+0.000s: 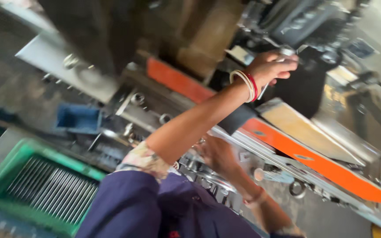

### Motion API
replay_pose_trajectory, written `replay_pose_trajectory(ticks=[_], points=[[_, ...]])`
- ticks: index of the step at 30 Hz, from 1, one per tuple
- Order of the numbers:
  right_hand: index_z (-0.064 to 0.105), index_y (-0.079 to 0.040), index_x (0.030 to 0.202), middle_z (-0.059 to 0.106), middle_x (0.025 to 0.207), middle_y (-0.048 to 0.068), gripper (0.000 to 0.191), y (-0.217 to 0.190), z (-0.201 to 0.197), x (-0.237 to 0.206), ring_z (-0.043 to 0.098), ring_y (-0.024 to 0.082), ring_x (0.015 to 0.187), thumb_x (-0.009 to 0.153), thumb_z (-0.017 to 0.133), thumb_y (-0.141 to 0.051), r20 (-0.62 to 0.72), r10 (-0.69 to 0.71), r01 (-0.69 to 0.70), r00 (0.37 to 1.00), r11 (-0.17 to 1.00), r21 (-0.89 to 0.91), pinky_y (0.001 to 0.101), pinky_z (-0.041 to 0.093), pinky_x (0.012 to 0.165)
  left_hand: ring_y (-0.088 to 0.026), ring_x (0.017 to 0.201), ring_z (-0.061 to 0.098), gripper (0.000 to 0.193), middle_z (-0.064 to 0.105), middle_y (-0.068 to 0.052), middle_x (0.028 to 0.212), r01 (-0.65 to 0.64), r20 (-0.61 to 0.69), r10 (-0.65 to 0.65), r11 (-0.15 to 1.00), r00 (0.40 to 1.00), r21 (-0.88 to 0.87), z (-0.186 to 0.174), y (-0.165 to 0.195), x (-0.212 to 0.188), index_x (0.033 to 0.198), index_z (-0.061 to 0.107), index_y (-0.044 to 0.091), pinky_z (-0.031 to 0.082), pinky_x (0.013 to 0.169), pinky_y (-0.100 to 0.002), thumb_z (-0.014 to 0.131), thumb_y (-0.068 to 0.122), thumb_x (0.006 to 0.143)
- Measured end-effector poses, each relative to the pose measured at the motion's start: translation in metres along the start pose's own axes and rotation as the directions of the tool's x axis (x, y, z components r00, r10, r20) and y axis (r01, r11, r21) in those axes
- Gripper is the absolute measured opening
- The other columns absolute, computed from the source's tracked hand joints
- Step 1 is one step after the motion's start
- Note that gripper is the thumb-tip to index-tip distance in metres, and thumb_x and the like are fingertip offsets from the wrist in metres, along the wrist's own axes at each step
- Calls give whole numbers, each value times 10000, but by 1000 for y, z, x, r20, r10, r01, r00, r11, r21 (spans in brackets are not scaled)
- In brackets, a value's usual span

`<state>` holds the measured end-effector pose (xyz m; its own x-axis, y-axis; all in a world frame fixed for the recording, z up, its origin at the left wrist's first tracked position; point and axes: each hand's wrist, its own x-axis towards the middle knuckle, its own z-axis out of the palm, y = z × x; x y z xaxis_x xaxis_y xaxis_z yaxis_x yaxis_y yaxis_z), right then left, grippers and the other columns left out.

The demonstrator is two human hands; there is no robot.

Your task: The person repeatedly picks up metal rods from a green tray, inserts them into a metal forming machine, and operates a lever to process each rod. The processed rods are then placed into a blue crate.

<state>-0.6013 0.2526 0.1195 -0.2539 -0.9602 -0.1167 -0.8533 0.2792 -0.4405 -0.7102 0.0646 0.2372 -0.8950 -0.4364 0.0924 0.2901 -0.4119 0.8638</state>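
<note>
my left hand [272, 67] is closed around a lever [283, 55] at the far side of the machine [225, 132]. my right hand [217, 154] rests lower, against its near edge. a crate [5, 176] of rods [51, 189] sits left of me, a small box [78, 118] behind it.

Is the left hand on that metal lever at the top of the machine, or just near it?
Touching. The head view shows the left hand with its fingers curled around the thin metal lever; the lever's lower end sticks out below the palm.

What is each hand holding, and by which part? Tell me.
The left hand grips a metal lever near its top end. The right hand rests among machine parts; any hold cannot be told.
</note>
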Motion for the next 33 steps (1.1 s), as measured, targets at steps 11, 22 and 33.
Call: replay_pose_trajectory(ticks=[11,22,33], points=[[498,-145,1351,726,994,211,726,-81,197,179,728,339,852,693,805,-158,127,70,-112,989,923,368,451,564,759,-340,974,737,393,763,-196,1012,156,-566,437,679,699,717,-228,109,-319,1187,599,77,556,835,-418,608,424,1004],[654,-78,925,489,682,-67,298,-272,207,112,410,39,585,1104,547,-291,20,-288,150,957,556,818,245,300,512,-53,473,424,386,491,51,554,6,-940,241,968,240,250,-328,23,-507,662,624,58,305,427,-277,756,322,910],[544,-109,836,343,546,-102,339,-374,227,68,314,11,402,1105,526,-314,317,-308,-287,897,138,948,216,234,357,-84,488,498,359,545,23,558,208,-781,619,755,88,622,-312,53,-588,735,668,19,413,502,-279,754,311,924]])
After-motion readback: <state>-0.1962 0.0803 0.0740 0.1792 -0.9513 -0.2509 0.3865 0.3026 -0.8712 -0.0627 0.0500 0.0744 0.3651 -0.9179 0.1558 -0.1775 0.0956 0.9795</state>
